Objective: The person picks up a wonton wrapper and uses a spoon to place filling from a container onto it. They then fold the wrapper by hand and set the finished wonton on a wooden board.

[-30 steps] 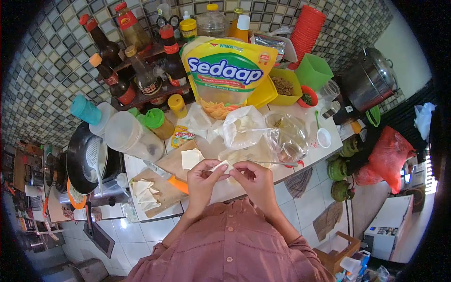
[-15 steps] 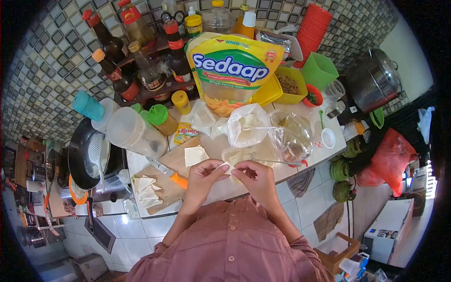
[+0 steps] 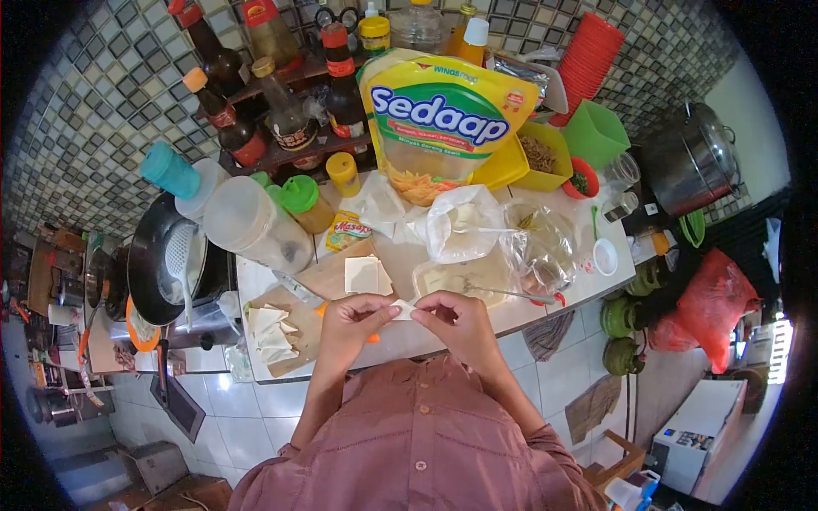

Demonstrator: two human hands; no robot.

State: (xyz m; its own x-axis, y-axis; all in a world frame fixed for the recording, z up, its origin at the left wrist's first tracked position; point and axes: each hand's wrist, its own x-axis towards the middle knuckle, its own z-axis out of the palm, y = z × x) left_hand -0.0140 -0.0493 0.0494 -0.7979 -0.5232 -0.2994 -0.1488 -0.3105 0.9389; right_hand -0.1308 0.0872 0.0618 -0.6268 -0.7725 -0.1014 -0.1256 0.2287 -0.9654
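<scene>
In front of my shirt, both hands pinch a small folded white dough wrapper (image 3: 404, 311) between fingertips. My left hand (image 3: 351, 325) is closed on its left end and my right hand (image 3: 457, 327) on its right end. Just beyond the left hand, a stack of square wrappers (image 3: 361, 275) lies on a brown cutting board (image 3: 317, 277). A knife (image 3: 300, 290) with an orange handle rests there too, its handle partly hidden by the left hand. Several folded wrappers (image 3: 271, 334) are piled at the board's left end. Behind the right hand sits a clear tray (image 3: 434, 285) with a metal utensil in it.
A white plastic bag (image 3: 463, 223) and a clear bag (image 3: 538, 238) stand behind the tray. A large Sedaap pouch (image 3: 443, 128) rises at the back. Sauce bottles (image 3: 230, 128) fill the back left, and a black wok (image 3: 158, 251) sits at the left.
The view has shifted, so the counter things appear farther right. My hands, still pinching the wrapper, are slightly farther left over the counter, and more of the clear tray shows.
</scene>
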